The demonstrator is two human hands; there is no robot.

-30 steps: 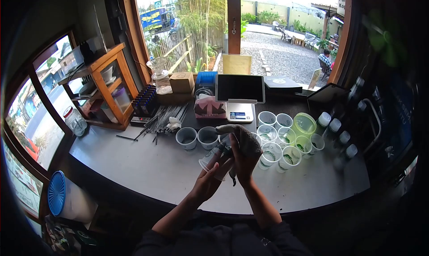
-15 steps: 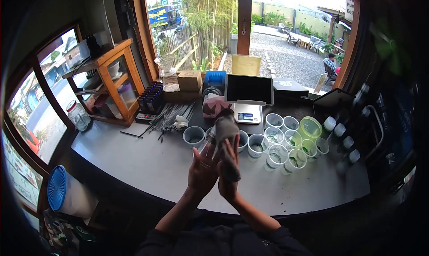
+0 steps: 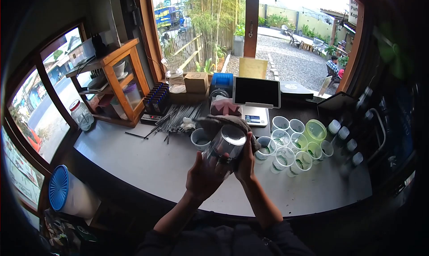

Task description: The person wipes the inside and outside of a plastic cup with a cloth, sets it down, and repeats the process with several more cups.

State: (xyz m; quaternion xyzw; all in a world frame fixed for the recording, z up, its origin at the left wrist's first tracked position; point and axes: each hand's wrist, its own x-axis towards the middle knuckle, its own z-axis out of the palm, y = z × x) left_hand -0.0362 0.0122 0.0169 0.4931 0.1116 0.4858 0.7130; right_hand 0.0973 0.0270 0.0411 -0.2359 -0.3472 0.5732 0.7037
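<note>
A clear plastic cup (image 3: 228,145) is held tilted above the counter, one round end facing up. My left hand (image 3: 201,178) is closed around its lower left side. A dark grey cloth (image 3: 245,125) lies over the far and right side of the cup. Pressing that cloth against the cup is my right hand (image 3: 245,165), its fingers partly hidden behind the cup and cloth. Just beyond the left hand stands an open clear cup (image 3: 199,139). Several more clear cups (image 3: 282,157) with green print stand grouped to the right of my hands.
Behind the hands are a tablet (image 3: 257,92) on a stand, a pink tissue holder (image 3: 225,107) and a bundle of thin dark sticks (image 3: 178,117). White-capped bottles (image 3: 343,132) line the right edge. A wooden cabinet (image 3: 117,84) and a glass jar (image 3: 81,115) stand left.
The cup has tipped so its round end faces up and into view. The cloth has shifted from hanging between my hands to lying over the cup's far side. The camera view has shifted slightly.
</note>
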